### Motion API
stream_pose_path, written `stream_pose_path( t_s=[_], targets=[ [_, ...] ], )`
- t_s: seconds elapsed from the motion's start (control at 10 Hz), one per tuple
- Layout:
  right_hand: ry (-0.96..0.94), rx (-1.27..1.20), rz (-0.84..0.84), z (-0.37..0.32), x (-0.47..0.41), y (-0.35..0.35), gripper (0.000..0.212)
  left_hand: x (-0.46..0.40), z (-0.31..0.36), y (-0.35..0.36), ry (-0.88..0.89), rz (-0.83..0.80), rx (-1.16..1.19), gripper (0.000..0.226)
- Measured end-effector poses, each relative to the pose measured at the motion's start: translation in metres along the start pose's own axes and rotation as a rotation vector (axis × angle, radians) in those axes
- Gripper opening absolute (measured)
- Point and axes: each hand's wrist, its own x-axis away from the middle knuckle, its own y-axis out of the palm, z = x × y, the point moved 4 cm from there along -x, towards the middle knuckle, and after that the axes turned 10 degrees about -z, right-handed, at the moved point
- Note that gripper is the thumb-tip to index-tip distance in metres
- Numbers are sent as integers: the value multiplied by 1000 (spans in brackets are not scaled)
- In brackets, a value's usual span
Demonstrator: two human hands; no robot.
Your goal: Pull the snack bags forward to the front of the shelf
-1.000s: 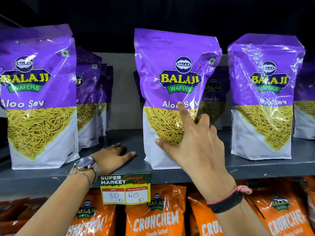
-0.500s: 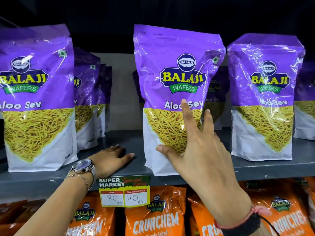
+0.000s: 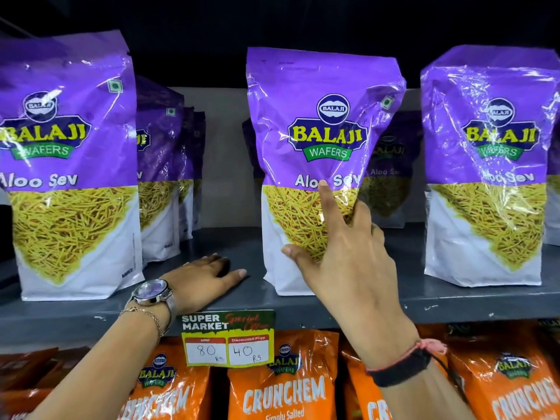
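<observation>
Purple Balaji Aloo Sev snack bags stand upright on a grey shelf (image 3: 454,301). The middle bag (image 3: 321,122) stands near the shelf's front edge. My right hand (image 3: 348,262) grips its lower right part, with the thumb and raised index finger on the front and the other fingers wrapped around its right side. My left hand (image 3: 203,275) lies flat, palm down, on the shelf left of that bag and holds nothing. A left bag (image 3: 69,165) and a right bag (image 3: 485,165) also stand at the front. More bags (image 3: 160,177) and one dim bag (image 3: 391,171) sit further back.
A price tag (image 3: 227,338) reading 80 and 40 hangs on the shelf's front edge. Orange Crunchem bags (image 3: 281,386) fill the shelf below. A bare strip of shelf lies between the left and middle bags. The space above the bags is dark.
The middle bag shifted slightly in my right hand's grip. My index finger stretched further up the bag's front. My left hand stayed flat on the shelf.
</observation>
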Motion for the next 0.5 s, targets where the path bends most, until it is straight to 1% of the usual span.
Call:
stream_pose_path(
  t_s=[0.4, 0.5],
  targets=[
    [5, 9, 7, 0, -6, 4, 90, 3, 3, -1, -15, -16, -5, 68],
    [-13, 5, -23, 0, -4, 1, 92, 4, 3, -3, -23, 0, -3, 67]
  ],
)
